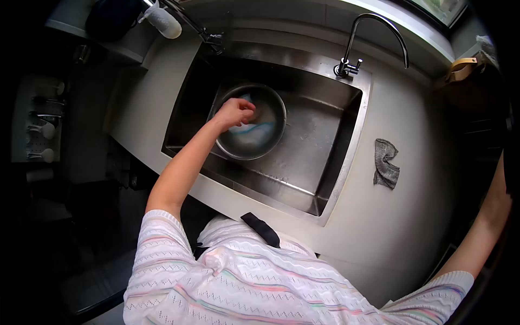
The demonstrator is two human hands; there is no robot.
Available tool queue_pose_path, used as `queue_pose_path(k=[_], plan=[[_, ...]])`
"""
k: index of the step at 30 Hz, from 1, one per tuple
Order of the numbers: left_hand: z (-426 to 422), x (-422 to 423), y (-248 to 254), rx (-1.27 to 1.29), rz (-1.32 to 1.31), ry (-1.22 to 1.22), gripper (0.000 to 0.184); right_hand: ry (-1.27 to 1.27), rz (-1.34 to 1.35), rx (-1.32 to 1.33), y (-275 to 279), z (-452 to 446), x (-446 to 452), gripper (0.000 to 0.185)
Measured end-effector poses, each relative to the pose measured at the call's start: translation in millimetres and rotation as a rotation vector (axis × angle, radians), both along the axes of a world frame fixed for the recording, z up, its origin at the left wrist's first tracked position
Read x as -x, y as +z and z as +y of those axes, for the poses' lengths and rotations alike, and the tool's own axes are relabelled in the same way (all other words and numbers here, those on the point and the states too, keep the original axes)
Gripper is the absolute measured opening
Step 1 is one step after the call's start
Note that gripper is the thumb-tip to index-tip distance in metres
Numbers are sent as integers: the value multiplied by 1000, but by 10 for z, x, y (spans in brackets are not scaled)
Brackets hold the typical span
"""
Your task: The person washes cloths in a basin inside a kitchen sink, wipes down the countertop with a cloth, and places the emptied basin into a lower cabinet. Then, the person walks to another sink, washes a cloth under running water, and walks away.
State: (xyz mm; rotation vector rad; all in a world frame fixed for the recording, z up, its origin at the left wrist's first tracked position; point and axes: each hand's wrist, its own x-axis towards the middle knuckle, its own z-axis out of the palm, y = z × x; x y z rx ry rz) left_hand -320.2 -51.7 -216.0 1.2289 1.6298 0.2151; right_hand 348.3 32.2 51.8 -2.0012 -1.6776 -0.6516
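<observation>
My left hand (235, 112) is over a round metal basin (244, 155) that stands in the left part of the sink. Its fingers are curled in toward the thumb, and what they hold, if anything, is hidden. Under the hand, a pale cloth (254, 130) with a blue stripe lies in the basin, in what looks like water. My right forearm (485, 227) reaches up along the right edge of the view; the right hand itself is out of sight.
The steel sink (303, 141) is set into a light counter (346, 244). A curved faucet (352, 40) rises behind it, and another tap (214, 40) is at the back left. A crumpled grey cloth (386, 163) lies right of the sink. Utensils (46, 130) hang at far left.
</observation>
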Motion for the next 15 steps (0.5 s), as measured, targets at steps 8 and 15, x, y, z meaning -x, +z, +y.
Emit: queue_pose_path(k=[8,15], plan=[[-264,425,-1225,-91,780,-398,28,-9,-90,10,64,8,59,33],[-15,772,-1839,-61,-100,-145,29,660,1177,412,-1068,-948,2833,19]])
